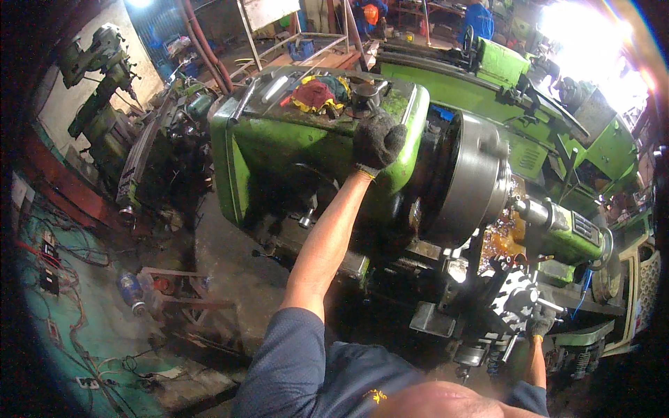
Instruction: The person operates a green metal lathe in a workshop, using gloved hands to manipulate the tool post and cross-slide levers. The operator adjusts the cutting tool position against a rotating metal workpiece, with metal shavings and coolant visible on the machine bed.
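Observation:
My left hand, in a dark grey knitted glove, is at the right end of the top of a green lathe headstock. Its fingers are curled, and whatever they hold is hidden. Just beyond the fingers stands a dark round metal container. Beside that lies a bundle of red, yellow and green rags. At the lower right my right hand, also gloved, is close to a bright metal lever by the tool post; its fingers are mostly hidden.
A large steel chuck juts from the headstock, facing the tailstock. Brown wet metal chips lie beneath. Another green lathe and a person in blue are behind. A milling machine stands left; cables cross the floor.

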`<action>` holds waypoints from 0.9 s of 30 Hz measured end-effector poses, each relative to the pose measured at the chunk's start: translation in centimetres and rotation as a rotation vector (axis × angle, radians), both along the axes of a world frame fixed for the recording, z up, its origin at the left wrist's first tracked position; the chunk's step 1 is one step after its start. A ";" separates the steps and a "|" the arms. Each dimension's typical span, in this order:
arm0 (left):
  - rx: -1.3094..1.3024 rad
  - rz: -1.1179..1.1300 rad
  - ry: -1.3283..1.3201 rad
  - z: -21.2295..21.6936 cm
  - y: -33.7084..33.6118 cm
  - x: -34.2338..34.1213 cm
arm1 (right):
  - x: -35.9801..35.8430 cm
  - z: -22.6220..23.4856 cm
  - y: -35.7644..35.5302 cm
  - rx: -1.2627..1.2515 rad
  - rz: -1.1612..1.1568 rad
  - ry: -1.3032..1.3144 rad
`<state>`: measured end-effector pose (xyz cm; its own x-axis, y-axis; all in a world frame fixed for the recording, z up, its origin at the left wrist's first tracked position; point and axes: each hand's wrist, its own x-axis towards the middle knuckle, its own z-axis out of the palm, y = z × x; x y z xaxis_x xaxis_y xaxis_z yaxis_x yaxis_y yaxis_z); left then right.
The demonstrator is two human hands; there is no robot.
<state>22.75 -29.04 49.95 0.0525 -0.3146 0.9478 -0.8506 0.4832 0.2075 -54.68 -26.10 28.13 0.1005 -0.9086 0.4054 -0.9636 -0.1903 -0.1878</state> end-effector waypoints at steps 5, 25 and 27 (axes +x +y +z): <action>-0.023 0.000 0.005 0.1 0.0 0.2 | 2.5 1.2 0.7 0.013 0.040 -0.029; 0.035 -0.056 0.000 -0.1 -0.8 -0.1 | 2.7 3.1 1.9 0.055 -0.022 0.058; 0.097 -0.104 0.142 -1.3 -0.8 -0.6 | 2.2 2.8 1.8 0.118 -0.090 0.072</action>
<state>22.11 -29.85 48.65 0.1460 -0.4146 0.8982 -0.7561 0.5387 0.3716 -52.48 -24.25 30.94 0.0414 -0.9561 0.2900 -0.9876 -0.0832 -0.1334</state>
